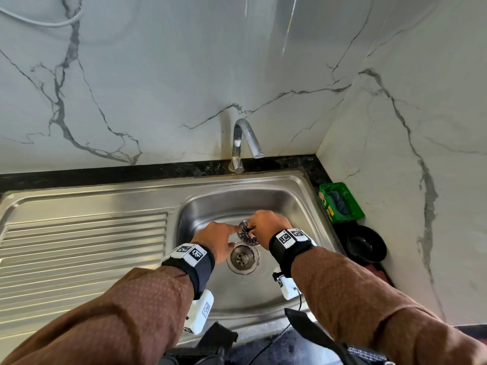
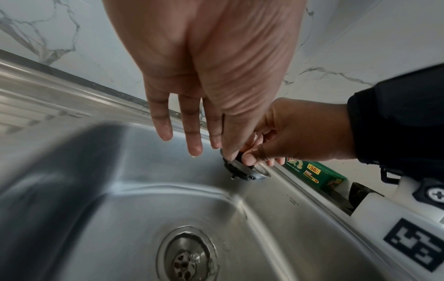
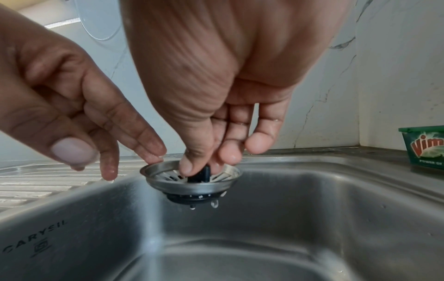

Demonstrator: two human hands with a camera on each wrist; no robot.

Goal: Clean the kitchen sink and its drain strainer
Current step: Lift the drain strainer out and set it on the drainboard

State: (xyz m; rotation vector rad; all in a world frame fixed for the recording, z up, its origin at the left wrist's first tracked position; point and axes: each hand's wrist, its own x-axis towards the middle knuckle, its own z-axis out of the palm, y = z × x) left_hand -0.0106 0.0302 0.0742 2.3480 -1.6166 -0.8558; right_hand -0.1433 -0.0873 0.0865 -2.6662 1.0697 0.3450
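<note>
The steel drain strainer (image 1: 246,234) with a black knob hangs wet and dripping over the sink basin (image 1: 250,293), lifted out of the open drain (image 1: 242,258). My right hand (image 1: 266,222) pinches the knob from above with thumb and fingers; the right wrist view shows this hand (image 3: 206,163) on the strainer (image 3: 192,185). My left hand (image 1: 224,233) is just to its left with fingers straight. Its index fingertip touches the strainer's rim, as the left hand (image 3: 108,133) shows. In the left wrist view the strainer (image 2: 250,172) sits beyond my left hand (image 2: 192,133), above the drain (image 2: 186,262).
A curved steel tap (image 1: 245,138) stands at the back of the sink. The ribbed drainboard (image 1: 84,246) lies to the left. A green dish-soap tub (image 1: 341,202) and a black bowl (image 1: 366,243) sit on the counter at the right, against the marble wall.
</note>
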